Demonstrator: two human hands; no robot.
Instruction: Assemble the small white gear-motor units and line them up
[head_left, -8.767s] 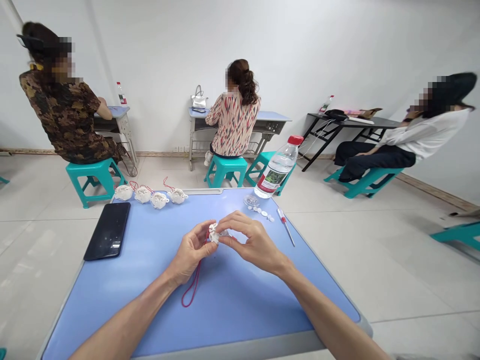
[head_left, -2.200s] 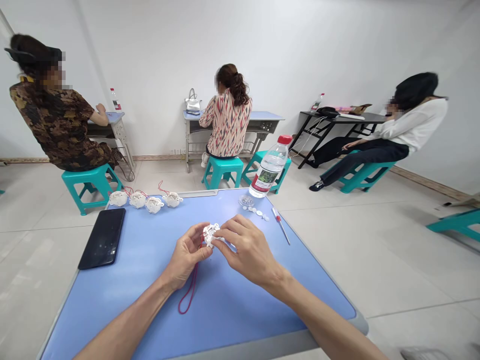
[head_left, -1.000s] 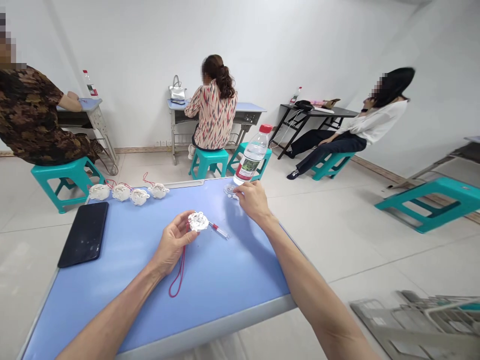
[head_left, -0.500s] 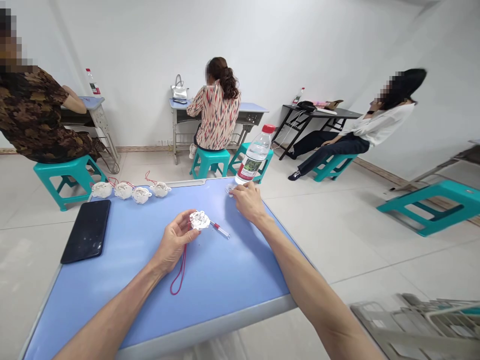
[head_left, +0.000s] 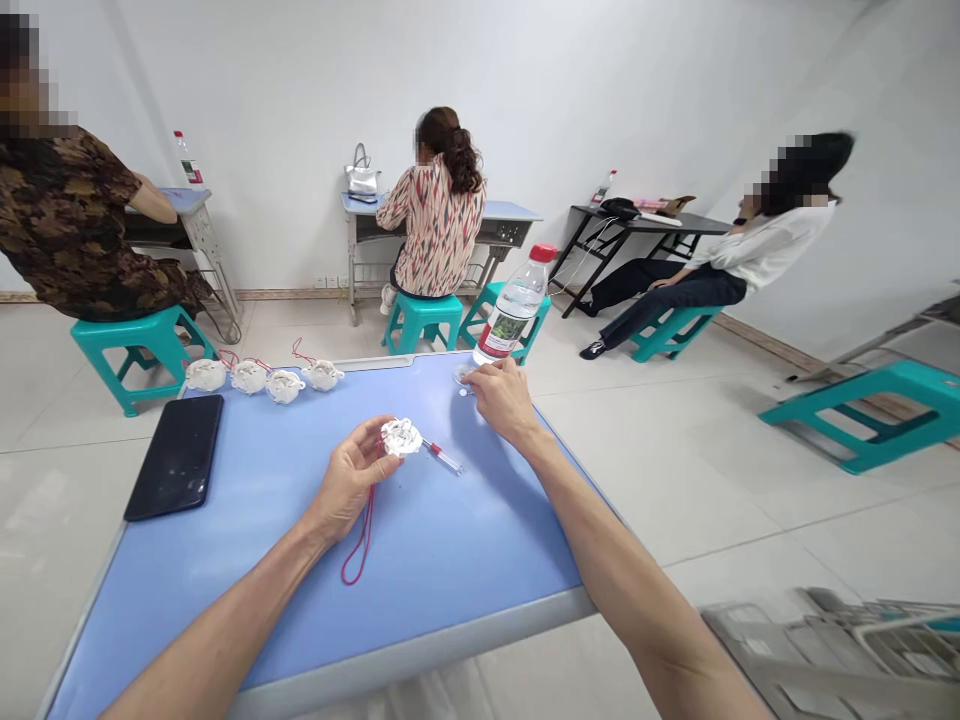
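Between the thumb and fingers of my left hand (head_left: 356, 478) is a small white round ornament (head_left: 401, 438) with a ridged, flower-like face. A red cord loop (head_left: 360, 550) hangs from it onto the desk. My right hand (head_left: 504, 398) reaches to the far right, its fingertips pinched together over a small clear dish (head_left: 461, 376) beside the water bottle (head_left: 514, 305). What the fingertips grip, if anything, is too small to tell. A slim clear tool with a red band (head_left: 444, 457) lies just right of the ornament.
Several similar white ornaments with red cords (head_left: 285, 386) line the far left of the blue desk (head_left: 450, 560). A black phone (head_left: 176, 458) lies at the left edge. Three people sit beyond, on teal stools (head_left: 135, 335). Another teal stool (head_left: 870, 415) stands at the right.
My right hand has lifted slightly off the clear dish, its fingertips drawn together. My left hand keeps hold of the ornament. The view has shifted a little.
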